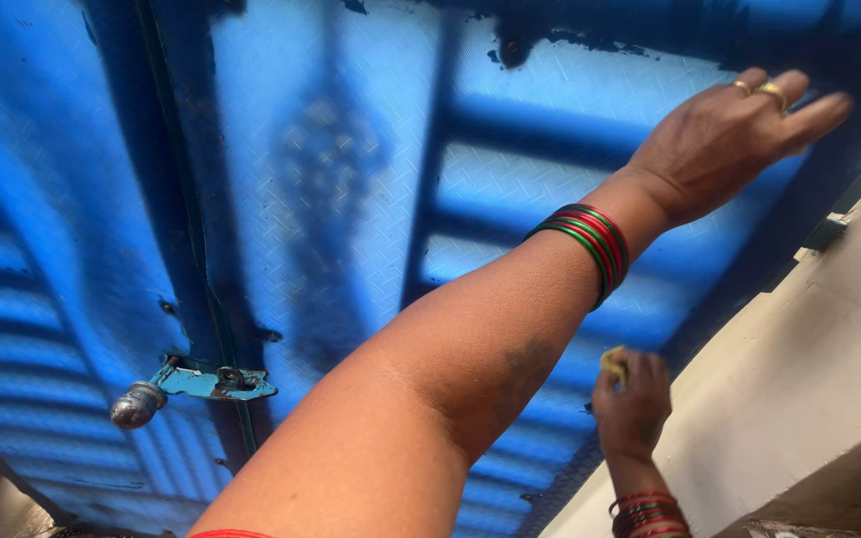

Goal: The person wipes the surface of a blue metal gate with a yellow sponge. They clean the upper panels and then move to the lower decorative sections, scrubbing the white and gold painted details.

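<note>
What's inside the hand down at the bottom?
A small yellow thing peeks out above the right hand, against the blue door. The closed fingers cover the rest of it.

- The yellow object (614, 365) in the right hand (632, 403) is mostly wrapped by the fingers (650, 374); only a small corner shows, too little to tell what it is.
- The right forearm is cut off by the bottom edge just below its bangles (647, 515).
- The left hand (729, 139) lies flat on the blue door (351, 199), so its palm is hidden, and its thumb cannot be seen.
- The left arm hides the door's lower middle behind it.
- The door runs past the top and left edges.
- The bolt (191, 384) shows a rounded knob; what it locks into cannot be told.
- A red strip (231, 534) at the bottom edge is cut off.
</note>
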